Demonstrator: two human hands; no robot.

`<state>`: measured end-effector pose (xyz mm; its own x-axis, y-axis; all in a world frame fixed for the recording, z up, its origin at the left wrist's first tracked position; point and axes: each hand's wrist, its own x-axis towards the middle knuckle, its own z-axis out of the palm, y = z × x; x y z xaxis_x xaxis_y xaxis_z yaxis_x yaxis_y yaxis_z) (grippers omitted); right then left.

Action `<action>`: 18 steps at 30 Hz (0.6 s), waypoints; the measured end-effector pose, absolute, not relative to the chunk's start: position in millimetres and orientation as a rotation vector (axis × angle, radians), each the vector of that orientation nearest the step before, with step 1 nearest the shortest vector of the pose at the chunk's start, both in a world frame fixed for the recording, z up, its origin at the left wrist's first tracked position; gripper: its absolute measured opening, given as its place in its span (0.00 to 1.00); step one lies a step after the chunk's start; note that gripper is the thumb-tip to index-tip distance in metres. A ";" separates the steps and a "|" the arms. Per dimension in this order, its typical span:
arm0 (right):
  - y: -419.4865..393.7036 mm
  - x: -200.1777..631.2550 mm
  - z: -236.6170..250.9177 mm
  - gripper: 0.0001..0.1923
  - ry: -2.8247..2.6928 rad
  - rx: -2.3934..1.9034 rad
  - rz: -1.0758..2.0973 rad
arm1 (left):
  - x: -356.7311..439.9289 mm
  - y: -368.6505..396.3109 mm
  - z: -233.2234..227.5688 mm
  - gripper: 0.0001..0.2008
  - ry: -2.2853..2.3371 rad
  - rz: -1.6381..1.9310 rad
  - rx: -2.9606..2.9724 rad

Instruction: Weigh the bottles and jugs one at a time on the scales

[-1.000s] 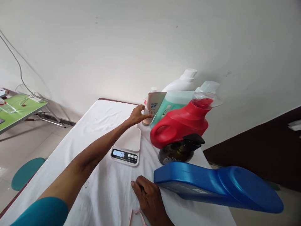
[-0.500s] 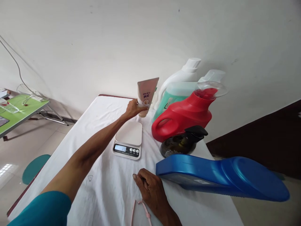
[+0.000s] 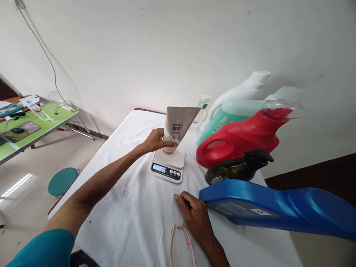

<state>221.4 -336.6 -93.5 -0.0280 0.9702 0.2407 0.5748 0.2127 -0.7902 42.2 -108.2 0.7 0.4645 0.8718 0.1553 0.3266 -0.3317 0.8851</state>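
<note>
My left hand [image 3: 159, 141] is closed around the lower part of a beige Rejoice squeeze tube [image 3: 180, 120], cap end down. The tube is over the plate of a white digital kitchen scale [image 3: 168, 178]; whether its cap touches the plate I cannot tell. The scale's lit display seems to read 17. My right hand [image 3: 196, 215] rests on the white cloth in a loose fist, with nothing visible in it. It lies close to the end of a large blue bottle [image 3: 247, 204]. A pink cord [image 3: 187, 239] is beside the right wrist.
Right of the scale stand a dark pump bottle [image 3: 236, 168], a red jug [image 3: 236, 144], a green jug [image 3: 233, 107] and a white bottle [image 3: 236, 91]. A small clear bottle [image 3: 204, 105] is near the wall. To the left are a green table [image 3: 55, 118] and a teal stool [image 3: 63, 181].
My left hand has brought the tube from behind the scale to above its plate. The view has swung left, so the scene shifts right. My right hand stays on the cloth.
</note>
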 end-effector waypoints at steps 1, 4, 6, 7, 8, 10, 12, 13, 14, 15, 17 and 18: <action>-336.6 221.5 -92.9 0.25 -1.689 -1.468 0.642 | 42.4 -107.9 0.9 0.19 1.015 0.812 1.876; -337.5 222.3 -90.6 0.26 -1.642 -1.497 0.660 | 37.4 -109.1 4.1 0.27 1.001 0.771 1.884; -337.7 222.5 -88.4 0.26 -1.633 -1.521 0.676 | 28.7 -112.4 2.1 0.34 0.936 0.786 1.880; -337.3 222.3 -87.0 0.27 -1.637 -1.533 0.686 | 23.2 -114.7 -1.8 0.36 0.912 0.825 1.846; -336.4 221.7 -85.5 0.27 -1.645 -1.544 0.696 | 17.3 -117.0 -8.0 0.36 0.907 0.886 1.781; -332.6 219.5 -82.6 0.27 -1.665 -1.552 0.707 | 5.4 -121.4 -26.6 0.34 0.956 1.026 1.592; -327.2 216.5 -80.7 0.27 -1.686 -1.537 0.695 | -4.9 -124.4 -49.4 0.35 1.047 1.127 1.435; -324.5 215.0 -80.4 0.27 -1.696 -1.523 0.681 | -9.2 -125.0 -60.5 0.36 1.085 1.161 1.399; -322.2 213.8 -80.6 0.26 -1.705 -1.509 0.662 | -12.8 -125.0 -70.4 0.36 1.112 1.188 1.384; -320.4 212.8 -81.2 0.26 -1.712 -1.498 0.638 | -15.8 -124.5 -78.5 0.37 1.124 1.209 1.387; -319.0 211.6 -83.0 0.25 -1.725 -1.483 0.590 | -19.9 -121.9 -89.0 0.37 1.118 1.236 1.427; -319.2 211.4 -83.9 0.25 -1.730 -1.477 0.571 | -21.1 -120.4 -91.5 0.36 1.110 1.233 1.458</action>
<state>211.4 -319.2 -83.9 -0.0256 0.9634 0.2667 0.6156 0.2254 -0.7551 -21.1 -120.4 -91.5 0.0993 0.9778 0.1844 0.0811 -0.1927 0.9779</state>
